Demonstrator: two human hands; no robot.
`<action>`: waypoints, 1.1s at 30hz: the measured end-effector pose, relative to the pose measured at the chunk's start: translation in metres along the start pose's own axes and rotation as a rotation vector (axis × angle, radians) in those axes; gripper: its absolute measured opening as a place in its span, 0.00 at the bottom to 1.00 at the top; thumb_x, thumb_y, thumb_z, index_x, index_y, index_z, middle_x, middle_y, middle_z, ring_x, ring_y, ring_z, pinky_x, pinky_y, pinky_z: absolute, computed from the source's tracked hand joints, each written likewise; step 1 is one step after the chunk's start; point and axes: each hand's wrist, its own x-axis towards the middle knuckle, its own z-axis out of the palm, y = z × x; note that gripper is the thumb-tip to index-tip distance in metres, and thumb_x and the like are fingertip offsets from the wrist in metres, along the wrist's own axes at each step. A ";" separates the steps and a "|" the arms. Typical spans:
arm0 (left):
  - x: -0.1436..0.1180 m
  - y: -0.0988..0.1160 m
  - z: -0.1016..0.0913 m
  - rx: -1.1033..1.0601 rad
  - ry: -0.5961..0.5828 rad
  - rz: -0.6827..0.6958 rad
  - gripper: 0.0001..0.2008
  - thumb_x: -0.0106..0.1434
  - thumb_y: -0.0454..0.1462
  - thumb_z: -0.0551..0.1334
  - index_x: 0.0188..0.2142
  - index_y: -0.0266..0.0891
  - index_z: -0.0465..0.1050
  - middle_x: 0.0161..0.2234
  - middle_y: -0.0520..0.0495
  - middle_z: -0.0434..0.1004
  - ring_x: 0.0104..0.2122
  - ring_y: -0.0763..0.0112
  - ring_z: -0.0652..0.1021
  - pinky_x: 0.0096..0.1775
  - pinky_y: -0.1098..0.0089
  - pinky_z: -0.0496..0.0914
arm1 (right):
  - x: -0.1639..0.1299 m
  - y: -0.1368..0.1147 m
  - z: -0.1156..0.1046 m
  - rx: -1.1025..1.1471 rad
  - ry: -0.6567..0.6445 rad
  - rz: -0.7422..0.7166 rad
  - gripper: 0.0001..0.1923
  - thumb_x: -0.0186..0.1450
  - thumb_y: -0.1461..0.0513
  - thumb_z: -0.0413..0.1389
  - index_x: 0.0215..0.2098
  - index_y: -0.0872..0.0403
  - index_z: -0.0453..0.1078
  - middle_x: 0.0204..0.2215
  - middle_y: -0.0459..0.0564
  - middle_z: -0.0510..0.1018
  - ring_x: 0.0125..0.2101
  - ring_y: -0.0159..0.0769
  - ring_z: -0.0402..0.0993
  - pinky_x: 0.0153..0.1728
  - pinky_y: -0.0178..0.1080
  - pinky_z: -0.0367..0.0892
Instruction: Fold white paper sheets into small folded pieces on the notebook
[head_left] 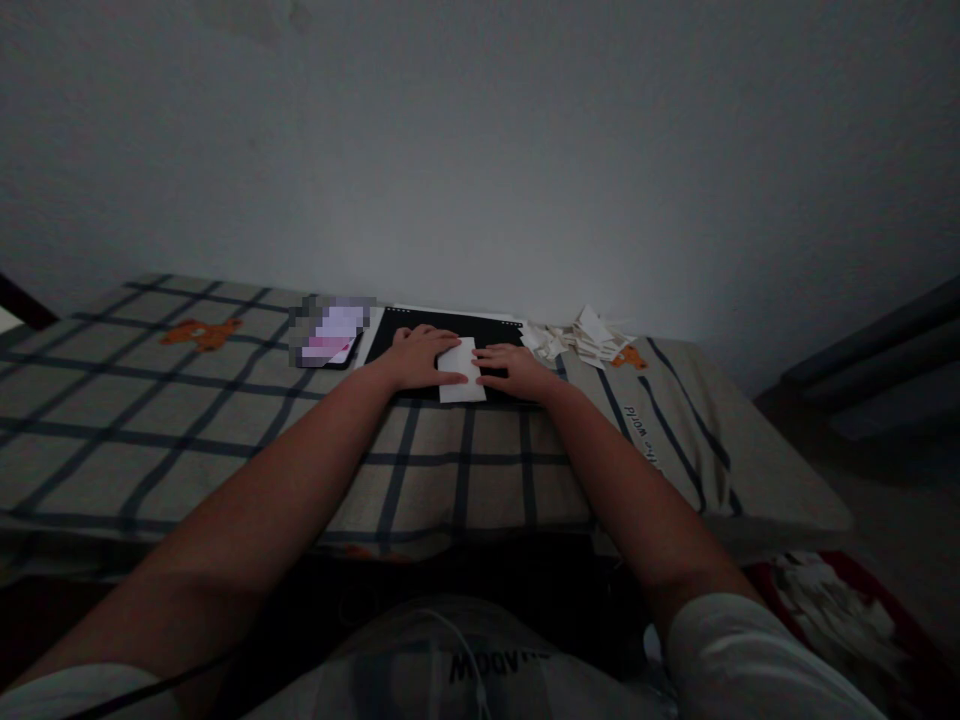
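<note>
A small white piece of paper (462, 372) lies on a black sheet or board (487, 328) with notched upper corners. At the paper's left edge, my left hand (420, 357) rests with its fingers stretched out and its thumb apart, the tips touching the paper. My right hand (519, 372) lies flat at the right edge, fingers extended and thumb spread, tips on or beside the paper. Whether either hand pinches the edge is hidden. Under the black sheet, white edges show at the back and left.
To the left lies a phone (330, 335), its screen blurred out. Several white paper pieces (592, 338) are heaped on the right. A checked cloth (247, 420) covers the table, which stands against a grey wall (480, 150). A red container (847, 600) with pale scraps is at lower right.
</note>
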 end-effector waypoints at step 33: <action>0.003 0.022 0.004 -0.830 0.156 -0.051 0.27 0.61 0.56 0.56 0.40 0.37 0.80 0.33 0.46 0.81 0.36 0.64 0.77 0.42 0.67 0.68 | 0.003 -0.016 -0.012 0.457 0.228 0.034 0.20 0.71 0.52 0.47 0.50 0.50 0.75 0.50 0.53 0.72 0.53 0.36 0.67 0.57 0.42 0.60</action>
